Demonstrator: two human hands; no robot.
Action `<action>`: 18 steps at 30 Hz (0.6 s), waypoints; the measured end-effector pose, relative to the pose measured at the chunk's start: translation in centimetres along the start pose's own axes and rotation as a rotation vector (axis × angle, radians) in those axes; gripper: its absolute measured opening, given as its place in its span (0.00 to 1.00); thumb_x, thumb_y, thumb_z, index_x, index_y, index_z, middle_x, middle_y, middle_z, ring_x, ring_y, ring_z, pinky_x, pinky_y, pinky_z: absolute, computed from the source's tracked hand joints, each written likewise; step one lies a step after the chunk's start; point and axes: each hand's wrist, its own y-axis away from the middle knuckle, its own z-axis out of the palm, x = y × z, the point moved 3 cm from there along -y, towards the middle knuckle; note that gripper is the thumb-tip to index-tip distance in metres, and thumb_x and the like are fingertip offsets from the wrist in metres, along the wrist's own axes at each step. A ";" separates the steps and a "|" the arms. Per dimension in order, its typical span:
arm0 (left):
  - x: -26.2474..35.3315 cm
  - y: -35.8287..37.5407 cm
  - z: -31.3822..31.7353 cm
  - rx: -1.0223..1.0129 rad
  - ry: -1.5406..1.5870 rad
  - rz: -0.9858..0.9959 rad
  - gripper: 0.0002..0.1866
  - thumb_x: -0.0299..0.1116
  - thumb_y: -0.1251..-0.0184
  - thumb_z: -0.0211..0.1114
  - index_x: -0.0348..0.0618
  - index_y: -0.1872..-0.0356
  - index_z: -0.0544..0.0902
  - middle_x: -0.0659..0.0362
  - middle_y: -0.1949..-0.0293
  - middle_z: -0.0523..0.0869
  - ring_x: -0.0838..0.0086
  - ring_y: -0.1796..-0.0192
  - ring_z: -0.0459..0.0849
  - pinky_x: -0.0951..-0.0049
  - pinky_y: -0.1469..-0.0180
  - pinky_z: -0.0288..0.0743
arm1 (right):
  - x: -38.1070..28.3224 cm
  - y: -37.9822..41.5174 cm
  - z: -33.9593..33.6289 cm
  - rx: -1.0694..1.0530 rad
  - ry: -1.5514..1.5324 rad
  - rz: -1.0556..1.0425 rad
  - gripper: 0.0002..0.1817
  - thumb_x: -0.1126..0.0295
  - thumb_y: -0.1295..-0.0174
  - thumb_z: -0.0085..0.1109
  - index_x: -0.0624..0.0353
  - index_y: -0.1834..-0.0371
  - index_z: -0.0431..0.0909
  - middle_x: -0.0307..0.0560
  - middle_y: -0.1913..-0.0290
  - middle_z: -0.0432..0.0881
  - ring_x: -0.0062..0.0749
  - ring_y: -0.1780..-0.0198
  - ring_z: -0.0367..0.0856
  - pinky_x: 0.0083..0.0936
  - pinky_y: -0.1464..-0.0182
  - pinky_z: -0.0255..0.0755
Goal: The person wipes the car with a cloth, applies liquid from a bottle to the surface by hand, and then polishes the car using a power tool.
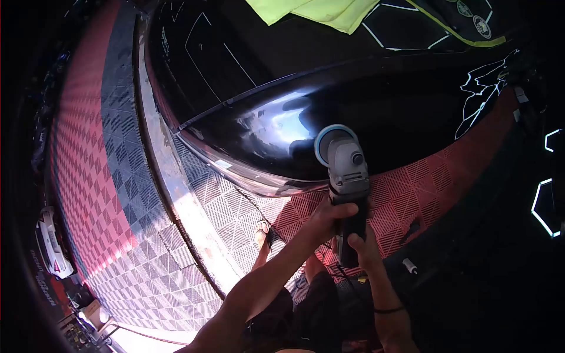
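Note:
A car polisher (347, 170) with a grey head and a black body is held in both my hands. Its round pad, edged in light blue (322, 143), lies against or just over the glossy black car panel (388, 126); contact cannot be made out. My left hand (332, 216) is closed around the body just behind the grey head, thumb across the top. Further back, my right hand (365, 247) grips the rear end from the side. The undersides of both grips are hidden. Bright light reflects off the panel left of the pad.
Yellow-green cloths (329, 13) lie on the car above the panel. Red, grey and white floor tiles (206, 194) surround my feet, with a metal strip (168, 176) crossing them. A small white bottle (410, 266) is on the floor at right. A white car (52, 244) stands far left.

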 end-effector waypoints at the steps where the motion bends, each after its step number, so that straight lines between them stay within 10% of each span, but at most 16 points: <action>1: 0.4 -0.8 0.6 -0.003 -0.010 -0.007 0.31 0.43 0.48 0.71 0.34 0.47 0.74 0.49 0.55 0.82 0.62 0.52 0.84 0.63 0.49 0.80 | -1.1 -0.6 -0.2 -0.012 0.000 0.001 0.32 0.46 0.43 0.63 0.64 0.51 0.70 0.44 0.65 0.79 0.28 0.66 0.81 0.25 0.63 0.77; 18: 4.2 -3.5 1.1 0.064 0.081 0.298 0.32 0.47 0.49 0.70 0.35 0.48 0.74 0.52 0.56 0.81 0.65 0.54 0.83 0.65 0.51 0.81 | -7.8 -6.2 -0.6 -0.109 0.454 -0.122 0.32 0.43 0.45 0.64 0.63 0.54 0.71 0.46 0.69 0.80 0.29 0.71 0.82 0.23 0.69 0.77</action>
